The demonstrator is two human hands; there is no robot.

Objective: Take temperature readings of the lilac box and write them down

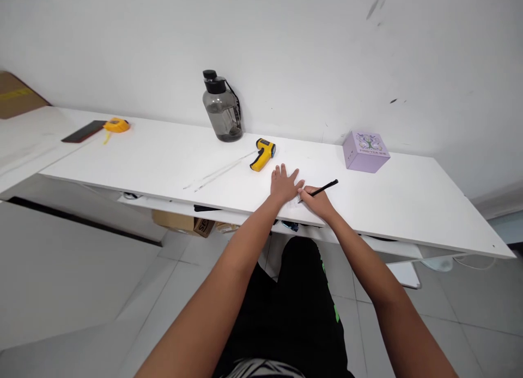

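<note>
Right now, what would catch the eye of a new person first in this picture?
Two hands meet at the front edge of the white table: the left hand lies flat, the right hand holds a black pen. Behind them lies a yellow thermometer gun, a grey water bottle stands by the wall, and a purple box sits to the right.

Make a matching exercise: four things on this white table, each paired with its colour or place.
Things:
1 water bottle
2 box
3 pen
4 tape measure

Descriptions:
A lilac, at the right near the wall
B smoky grey with a black cap, against the wall
C yellow, at the far left
D black, held in the right hand

Pairs: 1-B, 2-A, 3-D, 4-C
</note>
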